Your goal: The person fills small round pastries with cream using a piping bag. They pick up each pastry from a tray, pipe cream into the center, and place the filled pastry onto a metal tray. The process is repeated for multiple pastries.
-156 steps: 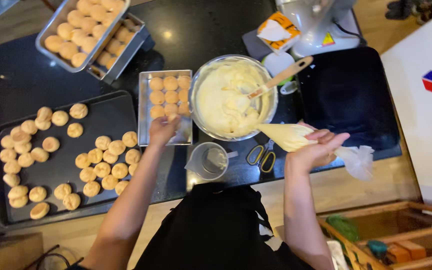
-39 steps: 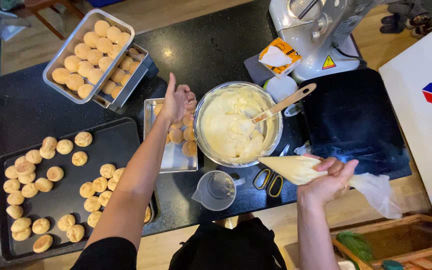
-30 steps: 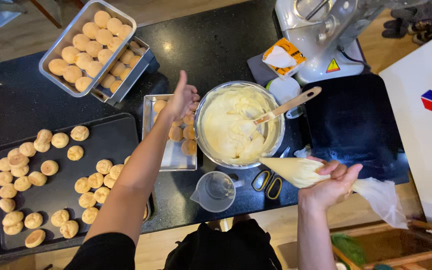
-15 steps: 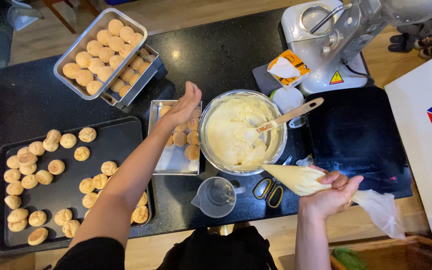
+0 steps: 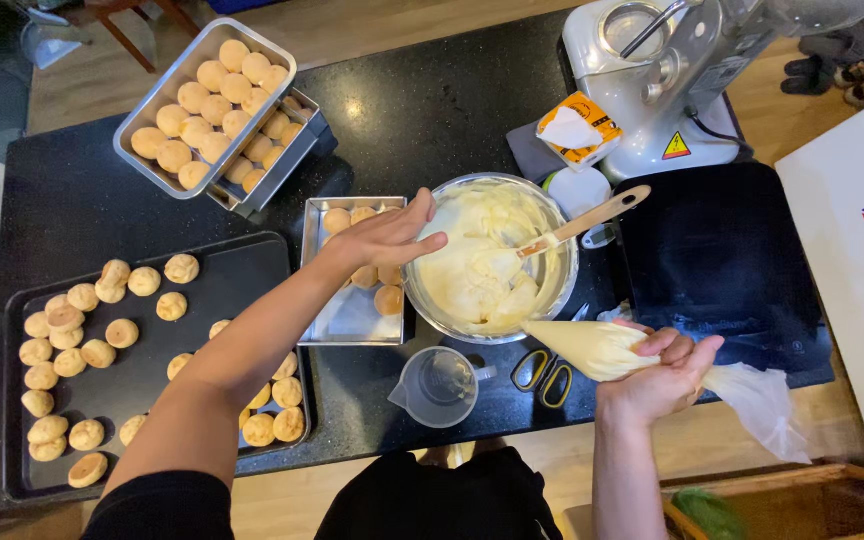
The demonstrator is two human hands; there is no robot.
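The left hand hovers flat, fingers extended and gripping nothing, above the small rectangular steel tray of round golden pastry shells, which sits at nine o'clock of the round steel mixing bowl of pale cream. The right hand, at five o'clock of that bowl, is closed around a cream-filled clear plastic piping bag, tip pointing toward nine o'clock. A wooden-handled spatula rests in the bowl; a clear plastic measuring jug and yellow-handled scissors lie at its six o'clock.
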